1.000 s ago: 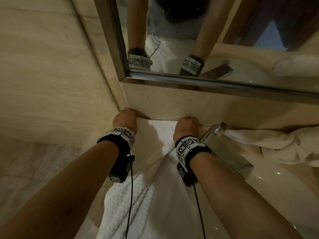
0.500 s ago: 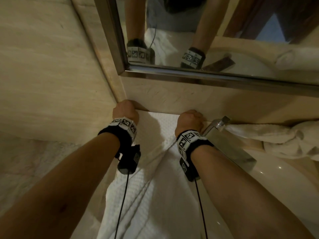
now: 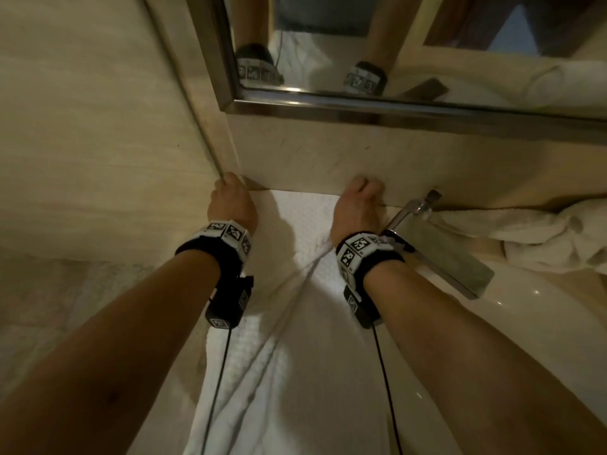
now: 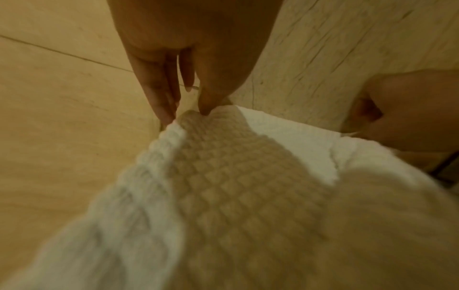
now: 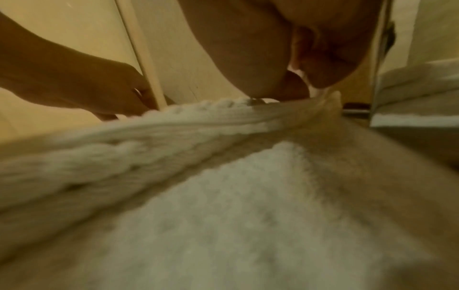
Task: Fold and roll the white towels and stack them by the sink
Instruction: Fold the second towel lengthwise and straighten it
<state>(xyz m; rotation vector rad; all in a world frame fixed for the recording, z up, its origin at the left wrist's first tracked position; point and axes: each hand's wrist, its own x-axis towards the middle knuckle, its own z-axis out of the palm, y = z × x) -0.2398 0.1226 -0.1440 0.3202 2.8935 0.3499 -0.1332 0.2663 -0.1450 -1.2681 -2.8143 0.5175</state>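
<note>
A white waffle-weave towel [image 3: 295, 323] lies lengthwise on the counter, its far edge against the back wall. My left hand [image 3: 230, 198] pinches the towel's far left corner [image 4: 183, 119] between thumb and fingers, right in the wall corner. My right hand [image 3: 358, 198] grips the far right corner [image 5: 323, 102] of the same towel, next to the tap. The towel [image 5: 223, 196] runs back toward me and hangs over the counter's front edge. A crease runs diagonally down its middle.
A chrome tap [image 3: 437, 251] juts over the pale sink basin [image 3: 525, 323] just right of my right wrist. A crumpled white towel [image 3: 532, 234] lies behind the basin at right. A framed mirror [image 3: 394, 106] hangs above. The tiled side wall [image 3: 98, 126] closes the left.
Both hands have stayed at the towel's far corners against the back wall. The view has tilted, so they sit a little higher in the frame.
</note>
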